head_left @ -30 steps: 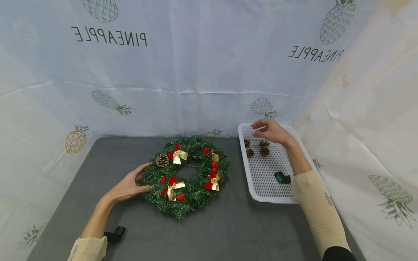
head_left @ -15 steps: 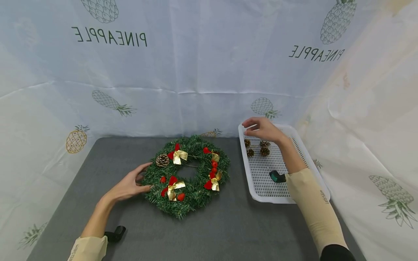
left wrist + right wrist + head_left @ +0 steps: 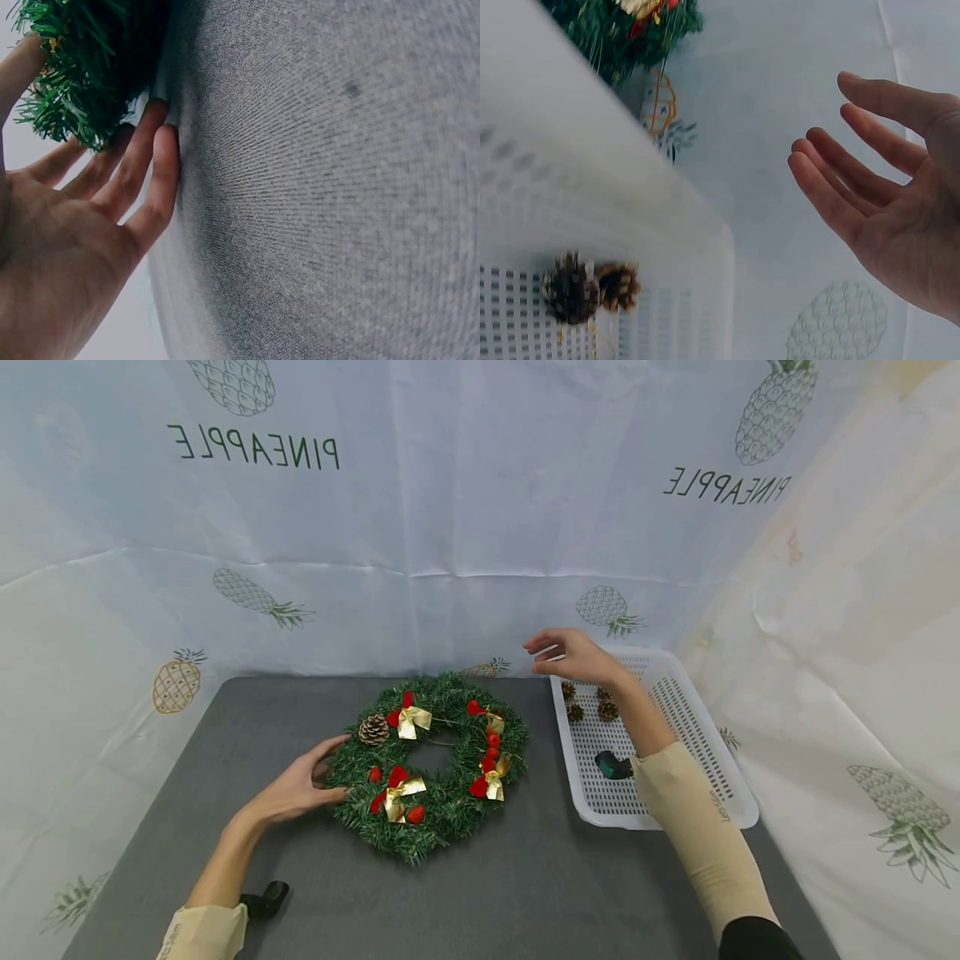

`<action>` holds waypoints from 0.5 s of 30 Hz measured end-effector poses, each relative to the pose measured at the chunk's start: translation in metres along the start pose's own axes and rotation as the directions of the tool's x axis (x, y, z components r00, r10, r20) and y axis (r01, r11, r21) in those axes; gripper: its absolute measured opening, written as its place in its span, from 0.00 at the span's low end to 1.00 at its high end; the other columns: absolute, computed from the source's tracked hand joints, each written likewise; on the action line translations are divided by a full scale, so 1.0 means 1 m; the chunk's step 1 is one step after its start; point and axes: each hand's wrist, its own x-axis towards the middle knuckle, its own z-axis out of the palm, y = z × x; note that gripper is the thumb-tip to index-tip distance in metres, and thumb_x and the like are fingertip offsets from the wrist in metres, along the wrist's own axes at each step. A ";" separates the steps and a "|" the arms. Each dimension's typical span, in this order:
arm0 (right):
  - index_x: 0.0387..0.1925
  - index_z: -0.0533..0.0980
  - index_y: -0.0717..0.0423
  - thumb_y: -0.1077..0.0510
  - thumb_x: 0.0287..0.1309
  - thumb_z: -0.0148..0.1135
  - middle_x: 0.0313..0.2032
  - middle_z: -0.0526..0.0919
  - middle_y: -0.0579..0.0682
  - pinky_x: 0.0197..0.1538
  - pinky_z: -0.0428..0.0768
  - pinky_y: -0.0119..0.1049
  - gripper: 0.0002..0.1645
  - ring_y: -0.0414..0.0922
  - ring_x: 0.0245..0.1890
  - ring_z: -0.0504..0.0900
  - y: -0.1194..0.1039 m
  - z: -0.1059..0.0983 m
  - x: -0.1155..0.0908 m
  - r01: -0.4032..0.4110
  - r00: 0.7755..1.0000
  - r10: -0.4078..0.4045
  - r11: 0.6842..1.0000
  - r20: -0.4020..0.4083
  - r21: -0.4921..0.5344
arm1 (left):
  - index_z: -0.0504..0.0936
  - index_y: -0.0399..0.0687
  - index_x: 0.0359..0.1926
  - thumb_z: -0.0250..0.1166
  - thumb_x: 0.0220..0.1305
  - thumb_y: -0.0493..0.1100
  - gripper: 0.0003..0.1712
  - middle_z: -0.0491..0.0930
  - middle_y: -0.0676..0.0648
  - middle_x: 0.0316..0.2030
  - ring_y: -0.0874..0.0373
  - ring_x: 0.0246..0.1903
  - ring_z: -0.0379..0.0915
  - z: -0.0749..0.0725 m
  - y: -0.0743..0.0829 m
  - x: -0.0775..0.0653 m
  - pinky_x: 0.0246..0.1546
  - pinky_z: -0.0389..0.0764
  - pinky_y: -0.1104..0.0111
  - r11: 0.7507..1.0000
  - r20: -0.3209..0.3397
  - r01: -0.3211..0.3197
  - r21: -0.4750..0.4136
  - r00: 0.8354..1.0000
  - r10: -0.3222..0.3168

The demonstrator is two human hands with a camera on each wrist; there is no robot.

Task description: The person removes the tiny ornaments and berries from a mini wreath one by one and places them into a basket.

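Note:
A green Christmas wreath (image 3: 442, 831) lies on the dark grey table, trimmed with red and gold bows (image 3: 403, 787), red berries (image 3: 492, 739) and one pinecone (image 3: 372, 729). My left hand (image 3: 296, 787) holds its left edge between thumb and fingers; in the left wrist view the lower fingers (image 3: 161, 176) rest along the tabletop. My right hand (image 3: 573, 656) hovers over the back left corner of a white perforated basket (image 3: 585, 802), fingers loosely bent and nothing in them. Several small pinecones (image 3: 608, 710) sit in that basket, partly hidden by the right forearm.
The grey table (image 3: 480, 902) extends in front of the wreath and basket. A white curtain (image 3: 480, 510) printed with pineapples hangs behind and along the sides. A black wrist mount (image 3: 266, 899) sticks out from the left wrist and another (image 3: 613, 766) from the right.
My right hand has moved left across the basket, from above the pinecones to its back left corner. The left hand and the wreath have stayed in place.

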 end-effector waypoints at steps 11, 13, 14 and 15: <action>0.71 0.75 0.64 0.62 0.74 0.67 0.70 0.79 0.66 0.65 0.85 0.52 0.28 0.66 0.68 0.82 -0.025 0.024 0.022 0.030 0.998 -0.032 0.999 0.056 0.044 | 0.54 0.35 0.85 0.73 0.71 0.41 0.52 0.48 0.20 0.82 0.12 0.73 0.59 0.000 -0.001 0.000 0.59 0.83 0.35 1.000 0.003 -0.002 -0.004 1.000 0.002; 0.71 0.75 0.65 0.62 0.74 0.68 0.70 0.79 0.67 0.67 0.84 0.53 0.28 0.67 0.68 0.81 -0.028 0.028 0.026 0.044 0.997 -0.047 0.998 0.064 0.053 | 0.54 0.35 0.85 0.73 0.71 0.41 0.52 0.48 0.20 0.82 0.12 0.73 0.59 0.001 -0.001 0.000 0.58 0.83 0.35 1.000 0.002 -0.004 -0.007 1.000 0.004; 0.71 0.75 0.66 0.63 0.74 0.68 0.70 0.79 0.67 0.68 0.83 0.54 0.28 0.67 0.68 0.81 -0.029 0.030 0.027 0.051 0.996 -0.054 0.997 0.067 0.055 | 0.54 0.35 0.85 0.73 0.71 0.41 0.52 0.48 0.20 0.82 0.12 0.73 0.59 0.001 -0.001 0.000 0.58 0.84 0.36 1.000 0.002 -0.005 -0.008 1.000 0.005; 0.71 0.75 0.66 0.63 0.74 0.68 0.69 0.79 0.68 0.69 0.83 0.54 0.28 0.68 0.68 0.82 -0.030 0.032 0.029 0.058 0.996 -0.062 0.997 0.070 0.056 | 0.54 0.35 0.85 0.73 0.71 0.41 0.52 0.49 0.20 0.82 0.12 0.73 0.60 0.001 -0.001 0.000 0.58 0.84 0.36 1.000 0.001 -0.006 -0.009 1.000 0.006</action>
